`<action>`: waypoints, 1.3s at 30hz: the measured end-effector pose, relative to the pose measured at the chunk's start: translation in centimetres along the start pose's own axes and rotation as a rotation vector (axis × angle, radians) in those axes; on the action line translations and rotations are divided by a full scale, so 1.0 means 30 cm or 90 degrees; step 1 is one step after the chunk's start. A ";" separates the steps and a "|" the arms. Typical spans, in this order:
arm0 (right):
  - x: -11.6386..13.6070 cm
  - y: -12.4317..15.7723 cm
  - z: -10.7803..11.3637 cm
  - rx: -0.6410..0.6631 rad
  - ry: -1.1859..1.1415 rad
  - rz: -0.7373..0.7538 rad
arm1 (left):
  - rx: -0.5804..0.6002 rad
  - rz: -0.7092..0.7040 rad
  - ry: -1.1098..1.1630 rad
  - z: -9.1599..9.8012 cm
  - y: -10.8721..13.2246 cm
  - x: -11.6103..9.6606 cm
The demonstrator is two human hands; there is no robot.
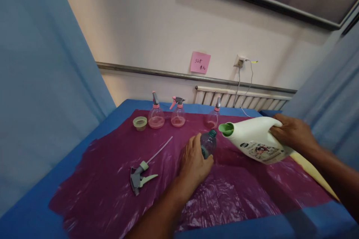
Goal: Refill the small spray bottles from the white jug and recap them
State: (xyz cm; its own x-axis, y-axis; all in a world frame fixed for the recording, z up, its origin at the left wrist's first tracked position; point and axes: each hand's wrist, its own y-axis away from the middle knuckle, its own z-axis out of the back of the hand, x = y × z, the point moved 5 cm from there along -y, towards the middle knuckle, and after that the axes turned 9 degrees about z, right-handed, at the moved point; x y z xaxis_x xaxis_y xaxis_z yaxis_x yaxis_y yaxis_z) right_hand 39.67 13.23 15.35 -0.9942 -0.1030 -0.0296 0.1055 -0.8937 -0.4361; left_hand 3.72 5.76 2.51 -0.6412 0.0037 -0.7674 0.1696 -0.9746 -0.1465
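Note:
My left hand (195, 160) is wrapped round a small clear bottle (209, 142) that stands upright on the purple plastic sheet (106, 190). Its neck is open at the top. My right hand (293, 132) grips the handle end of a big white detergent jug (256, 140). The jug is tipped over to the left, and its green spout (226, 129) hangs just right of and above the small bottle's neck. No liquid is visibly flowing. A loose spray head with a long tube (143, 174) lies on the sheet left of my left hand.
At the back of the table stand three spray bottles (156, 114) (178, 114) (213, 117) with pink liquid and a pale green cap (140, 123). Blue cloth (36, 209) covers the table under the sheet. Blue curtains hang at both sides. A radiator (241, 99) and a cable run behind.

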 end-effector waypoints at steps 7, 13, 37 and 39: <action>-0.003 -0.002 0.019 0.015 0.113 0.040 | -0.008 -0.005 0.017 -0.003 0.002 -0.004; 0.007 -0.015 0.045 0.048 0.145 0.034 | 0.001 -0.018 0.015 0.002 0.008 -0.011; 0.070 -0.078 0.144 0.066 0.222 0.068 | 0.005 -0.015 -0.006 -0.003 0.014 -0.015; 0.070 -0.083 0.148 0.066 0.235 0.073 | 0.010 -0.015 0.000 -0.001 0.016 -0.017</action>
State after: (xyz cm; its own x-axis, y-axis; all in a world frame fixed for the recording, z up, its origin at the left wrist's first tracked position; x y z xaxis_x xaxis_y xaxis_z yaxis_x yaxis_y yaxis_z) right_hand 37.39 13.29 20.38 -0.9137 -0.0569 -0.4023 0.1983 -0.9267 -0.3193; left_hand 4.15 5.30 2.81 -0.6445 0.0274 -0.7641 0.1421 -0.9777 -0.1549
